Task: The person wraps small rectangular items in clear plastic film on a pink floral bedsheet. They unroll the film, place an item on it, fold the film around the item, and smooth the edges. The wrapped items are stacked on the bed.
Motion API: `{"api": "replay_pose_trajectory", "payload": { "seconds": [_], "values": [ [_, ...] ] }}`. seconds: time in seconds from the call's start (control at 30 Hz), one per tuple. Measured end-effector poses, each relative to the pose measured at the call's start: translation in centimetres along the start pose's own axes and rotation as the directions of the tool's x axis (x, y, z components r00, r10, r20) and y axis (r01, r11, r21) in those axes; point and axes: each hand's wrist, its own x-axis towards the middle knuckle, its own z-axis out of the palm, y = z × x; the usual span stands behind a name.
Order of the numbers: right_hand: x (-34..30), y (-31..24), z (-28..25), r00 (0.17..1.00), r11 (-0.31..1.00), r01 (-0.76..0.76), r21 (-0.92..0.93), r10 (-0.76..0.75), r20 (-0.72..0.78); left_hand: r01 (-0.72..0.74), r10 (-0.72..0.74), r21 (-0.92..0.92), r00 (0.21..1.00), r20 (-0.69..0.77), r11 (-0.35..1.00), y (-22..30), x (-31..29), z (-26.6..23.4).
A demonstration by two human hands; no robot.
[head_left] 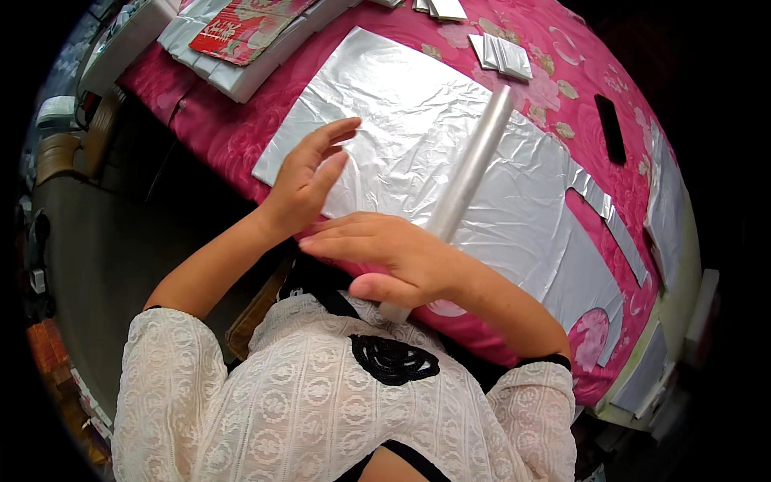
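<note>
A wide silver foil sheet [385,104], crinkled all over, lies across the pink floral tablecloth. On it rests a long, pale, shiny roll [474,161], slanting from the far right toward my body. My left hand [309,178] is at the sheet's near left edge, thumb and fingers apart, holding nothing. Over the near part of the roll lies my right hand [385,251], fingers stretched to the left and thumb apart. It hides a stretch of the roll; whether it presses on it I cannot tell. The roll's near end shows below that hand.
White boxes [241,84] with a red printed booklet [241,32] on top stand at the far left. Small white folded packets [502,56] lie beyond the roll. A black phone-like slab [610,128] and cut foil strips [622,237] are at the right. Pink tablecloth [213,136] covers the table.
</note>
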Motion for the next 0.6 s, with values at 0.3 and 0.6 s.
{"api": "replay_pose_trajectory", "payload": {
  "seconds": [0.3,0.6],
  "values": [
    [1.5,5.2,-4.6,0.992,0.677,-0.092,-0.730,0.002,-0.123,0.234,-0.213,0.210,0.970,-0.118,0.949,0.8,-9.0,-6.8],
    [12.6,11.8,-2.7,0.990,0.589,-0.054,-0.806,-0.074,-0.120,0.290,-0.228,0.616,0.957,-0.179,0.733,0.7,-9.8,-4.6]
  ]
}}
